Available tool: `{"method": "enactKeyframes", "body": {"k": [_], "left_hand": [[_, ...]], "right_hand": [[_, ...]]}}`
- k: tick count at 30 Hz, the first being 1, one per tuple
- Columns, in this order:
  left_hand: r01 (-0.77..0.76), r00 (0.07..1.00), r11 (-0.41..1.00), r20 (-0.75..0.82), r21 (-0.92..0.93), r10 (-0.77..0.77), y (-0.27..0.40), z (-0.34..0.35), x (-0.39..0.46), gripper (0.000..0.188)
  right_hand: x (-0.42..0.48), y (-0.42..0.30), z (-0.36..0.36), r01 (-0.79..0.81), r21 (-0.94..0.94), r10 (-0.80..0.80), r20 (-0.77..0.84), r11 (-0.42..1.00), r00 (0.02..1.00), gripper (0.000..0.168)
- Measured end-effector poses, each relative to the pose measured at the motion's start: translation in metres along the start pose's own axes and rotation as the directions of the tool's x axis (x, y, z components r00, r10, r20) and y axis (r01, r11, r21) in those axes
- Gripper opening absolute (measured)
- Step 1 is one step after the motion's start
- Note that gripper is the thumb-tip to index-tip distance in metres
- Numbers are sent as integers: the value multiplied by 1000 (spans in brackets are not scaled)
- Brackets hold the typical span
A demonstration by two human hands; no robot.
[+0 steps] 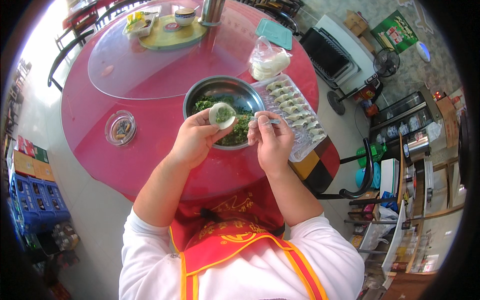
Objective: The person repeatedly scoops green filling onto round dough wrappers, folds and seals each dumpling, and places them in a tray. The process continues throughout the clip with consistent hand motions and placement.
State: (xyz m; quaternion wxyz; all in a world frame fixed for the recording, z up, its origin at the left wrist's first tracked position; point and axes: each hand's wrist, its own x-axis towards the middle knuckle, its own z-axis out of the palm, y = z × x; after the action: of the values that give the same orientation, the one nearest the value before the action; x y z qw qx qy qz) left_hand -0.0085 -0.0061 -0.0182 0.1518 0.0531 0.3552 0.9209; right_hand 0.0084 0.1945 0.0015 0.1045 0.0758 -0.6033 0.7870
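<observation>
My left hand [195, 138] holds a round dough wrapper [215, 122] spread on its fingers, with a mound of green filling [224, 114] on it. In my right hand [273, 140] is the handle of a slim utensil [275, 121], perhaps a spoon; its working end reaches the filling on the wrapper. Both hands are over the near side of a steel mixing bowl [245, 90] of chopped green filling [237, 135]. To the right, a clear plastic tray [298, 152] carries rows of folded dumplings [290, 103]. Behind it stands a plastic bag of round wrappers [267, 62].
The round red table [157, 165] has a glass turntable [131, 71] on top. A glass ashtray [120, 127] with cigarette butts sits at left. Farther back are a teal lid [273, 33], a white basket [144, 28], a patterned bowl [185, 17] and a metal cylinder [212, 11]. A chair [369, 168] stands at right.
</observation>
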Motion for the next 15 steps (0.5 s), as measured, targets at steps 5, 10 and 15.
{"method": "enactKeyframes", "body": {"k": [5, 10, 15], "left_hand": [[9, 1000, 1000, -21, -29, -10, 6, 6, -1, 51], [-73, 990, 997, -123, -7, 72, 9, 2, 2, 51], [-187, 957, 981, -218, 47, 193, 9, -2, 7, 46]], "right_hand": [[5, 1, -3, 135, -206, -123, 72, 969, 990, 19], [21, 2, -21, 230, -179, -244, -61, 956, 968, 18], [35, 16, -32, 491, -773, -310, 391, 401, 867, 11]]}}
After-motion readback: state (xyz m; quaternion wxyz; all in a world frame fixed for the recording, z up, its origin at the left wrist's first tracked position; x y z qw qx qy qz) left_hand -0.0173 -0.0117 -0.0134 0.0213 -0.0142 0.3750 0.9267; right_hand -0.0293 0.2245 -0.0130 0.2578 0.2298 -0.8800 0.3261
